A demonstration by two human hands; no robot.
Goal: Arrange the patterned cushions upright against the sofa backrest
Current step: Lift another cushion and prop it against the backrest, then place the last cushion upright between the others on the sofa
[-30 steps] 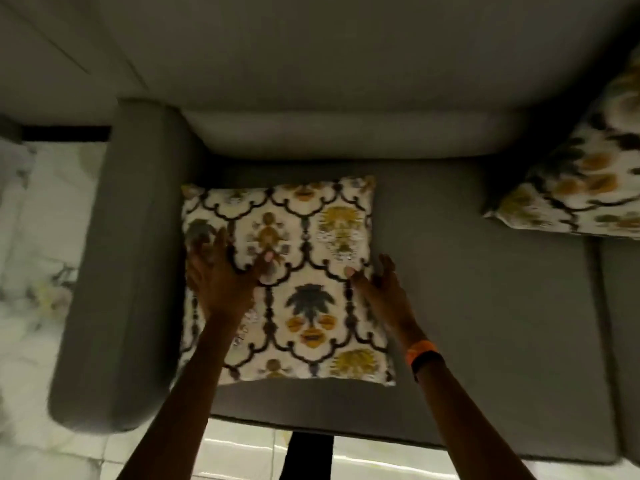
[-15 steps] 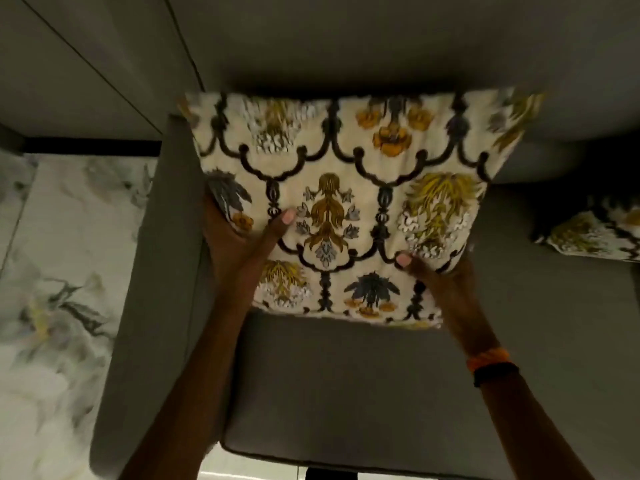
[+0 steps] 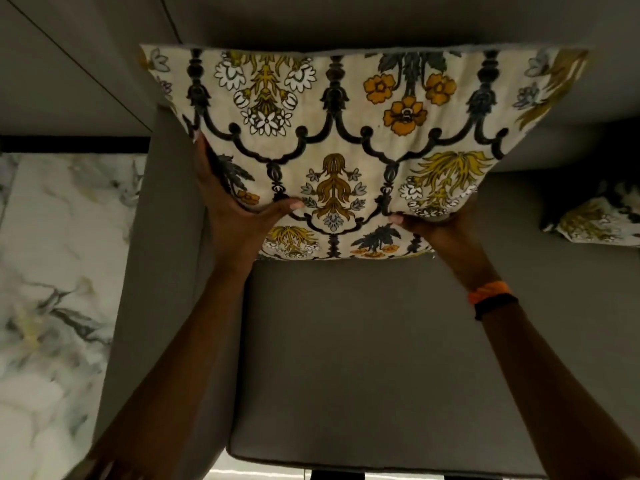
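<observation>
Since a second ago the patterned cushion [image 3: 349, 150] has come up off the seat [image 3: 363, 358] and now stands raised before the backrest [image 3: 381, 19]. In the head view, the left hand [image 3: 235, 216] and right hand [image 3: 440, 230] both clamp its lower corners, so the cushion rises away from the grips. A second cushion [image 3: 588, 223] lies flat, nearer the right hand.

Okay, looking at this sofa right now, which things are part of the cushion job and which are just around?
Part of the job:
- patterned cushion, gripped by the left hand and right hand
- second patterned cushion, lying on the seat at right
- sofa backrest
- sofa seat

Just around:
- sofa armrest
- marble floor
- orange and black wristbands
</observation>
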